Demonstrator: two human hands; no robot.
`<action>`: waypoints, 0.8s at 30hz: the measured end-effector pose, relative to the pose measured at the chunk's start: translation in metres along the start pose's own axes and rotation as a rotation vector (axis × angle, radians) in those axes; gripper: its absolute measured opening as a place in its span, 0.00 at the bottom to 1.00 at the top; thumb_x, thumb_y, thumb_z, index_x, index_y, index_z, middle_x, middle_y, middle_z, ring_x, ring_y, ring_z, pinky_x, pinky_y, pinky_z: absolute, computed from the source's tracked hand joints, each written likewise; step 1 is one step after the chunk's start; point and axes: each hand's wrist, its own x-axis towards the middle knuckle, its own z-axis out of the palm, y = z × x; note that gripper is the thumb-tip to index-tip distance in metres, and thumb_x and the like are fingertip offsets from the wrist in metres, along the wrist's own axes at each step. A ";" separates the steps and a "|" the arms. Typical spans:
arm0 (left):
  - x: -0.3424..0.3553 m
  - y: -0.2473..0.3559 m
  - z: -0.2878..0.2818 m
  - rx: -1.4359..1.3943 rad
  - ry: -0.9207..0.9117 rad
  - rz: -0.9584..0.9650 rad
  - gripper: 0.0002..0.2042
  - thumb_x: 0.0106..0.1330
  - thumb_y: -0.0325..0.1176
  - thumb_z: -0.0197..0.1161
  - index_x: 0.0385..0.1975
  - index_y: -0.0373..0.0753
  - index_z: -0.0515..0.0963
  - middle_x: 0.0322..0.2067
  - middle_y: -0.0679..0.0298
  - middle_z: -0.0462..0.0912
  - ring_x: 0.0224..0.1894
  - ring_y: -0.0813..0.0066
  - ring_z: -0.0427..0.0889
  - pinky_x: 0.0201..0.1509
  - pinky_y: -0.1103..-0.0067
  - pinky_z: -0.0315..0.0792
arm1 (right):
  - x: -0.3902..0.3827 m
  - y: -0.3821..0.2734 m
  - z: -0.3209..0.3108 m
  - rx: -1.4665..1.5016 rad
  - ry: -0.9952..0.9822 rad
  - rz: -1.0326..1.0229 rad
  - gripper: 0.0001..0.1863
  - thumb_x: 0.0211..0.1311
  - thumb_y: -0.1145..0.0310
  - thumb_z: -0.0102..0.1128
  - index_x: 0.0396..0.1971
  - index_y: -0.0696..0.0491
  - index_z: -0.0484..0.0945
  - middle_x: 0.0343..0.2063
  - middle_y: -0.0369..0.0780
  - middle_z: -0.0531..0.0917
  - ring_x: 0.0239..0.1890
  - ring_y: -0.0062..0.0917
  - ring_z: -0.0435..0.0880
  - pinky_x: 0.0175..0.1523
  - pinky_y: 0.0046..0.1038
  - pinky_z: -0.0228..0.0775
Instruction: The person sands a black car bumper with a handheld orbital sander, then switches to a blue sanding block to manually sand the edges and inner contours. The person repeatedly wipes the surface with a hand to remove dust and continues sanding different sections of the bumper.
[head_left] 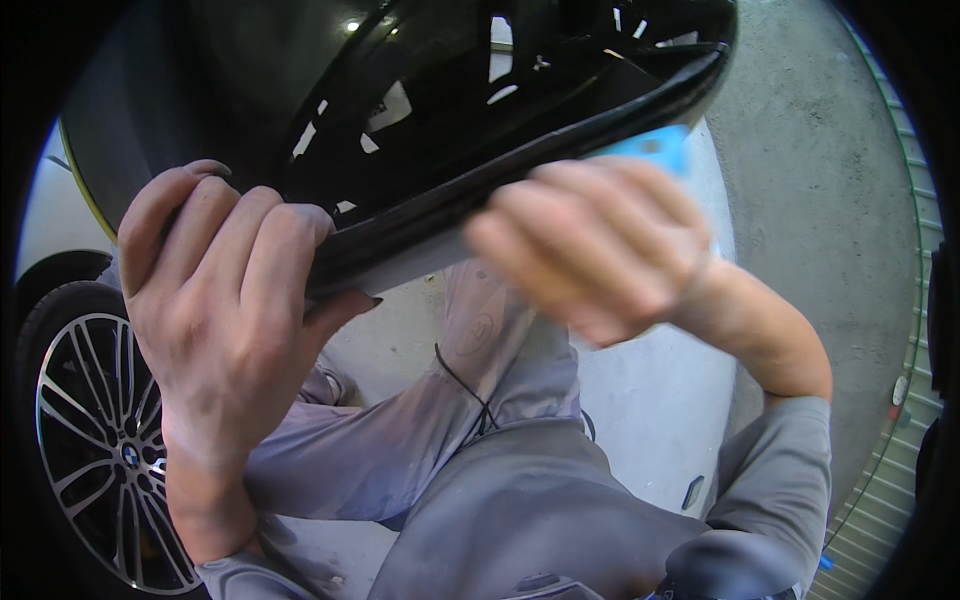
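Note:
A glossy black car panel (420, 120) fills the top of the view, its long edge running from lower left to upper right. My left hand (220, 270) is wrapped round the left end of that edge, fingers over the top and thumb underneath. Farther right along the same edge is my right hand (600, 245), smeared by motion, with its fingers curled closed. A flat blue piece (650, 150) sticks out past its knuckles; its full shape is hidden by the hand. I cannot make out whether the right fingers touch the panel.
On the left stands a light-coloured car with a multi-spoke wheel (110, 450). My legs in grey trousers (370, 450) are below the panel. Grey concrete floor (800, 170) stretches to the right, bordered by a ribbed wall or shutter (900, 480). A small dark object (693, 491) lies on a pale surface.

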 end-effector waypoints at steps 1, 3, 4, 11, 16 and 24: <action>0.000 0.001 0.001 0.013 -0.009 -0.003 0.31 0.29 0.47 0.85 0.34 0.40 0.80 0.29 0.63 0.81 0.39 0.62 0.83 0.65 0.64 0.68 | -0.003 0.010 -0.008 0.001 -0.015 -0.001 0.10 0.44 0.66 0.68 0.29 0.48 0.88 0.28 0.33 0.84 0.33 0.23 0.85 0.36 0.21 0.75; -0.001 0.002 0.002 -0.013 0.012 0.010 0.31 0.29 0.48 0.85 0.34 0.39 0.80 0.29 0.62 0.81 0.39 0.62 0.83 0.65 0.64 0.68 | -0.006 0.013 -0.012 -0.021 -0.011 0.011 0.09 0.45 0.67 0.69 0.30 0.49 0.89 0.28 0.33 0.85 0.33 0.24 0.86 0.36 0.21 0.76; 0.000 0.002 0.004 0.000 0.033 0.023 0.31 0.29 0.48 0.85 0.34 0.39 0.80 0.29 0.62 0.81 0.39 0.61 0.83 0.65 0.63 0.68 | -0.005 0.004 -0.006 -0.026 -0.004 0.013 0.09 0.45 0.67 0.70 0.30 0.49 0.89 0.28 0.33 0.85 0.33 0.24 0.86 0.36 0.21 0.76; -0.001 0.000 0.001 0.010 -0.021 0.001 0.30 0.33 0.49 0.84 0.34 0.39 0.80 0.31 0.62 0.81 0.39 0.61 0.82 0.65 0.63 0.68 | 0.004 0.009 -0.007 -0.010 -0.032 -0.009 0.07 0.47 0.67 0.71 0.29 0.48 0.89 0.28 0.35 0.85 0.30 0.24 0.86 0.33 0.23 0.76; 0.001 0.001 0.003 0.027 0.033 0.020 0.30 0.33 0.50 0.83 0.34 0.39 0.80 0.30 0.63 0.81 0.39 0.62 0.82 0.65 0.63 0.68 | 0.008 -0.026 0.017 0.009 0.066 0.032 0.06 0.47 0.68 0.68 0.28 0.48 0.87 0.29 0.33 0.84 0.31 0.22 0.85 0.35 0.21 0.75; -0.003 0.004 0.003 0.009 -0.002 -0.004 0.28 0.34 0.49 0.83 0.32 0.39 0.79 0.28 0.63 0.80 0.38 0.61 0.82 0.65 0.63 0.68 | -0.007 0.001 -0.006 -0.015 -0.001 0.047 0.11 0.45 0.67 0.71 0.33 0.48 0.89 0.32 0.35 0.86 0.33 0.25 0.86 0.37 0.24 0.74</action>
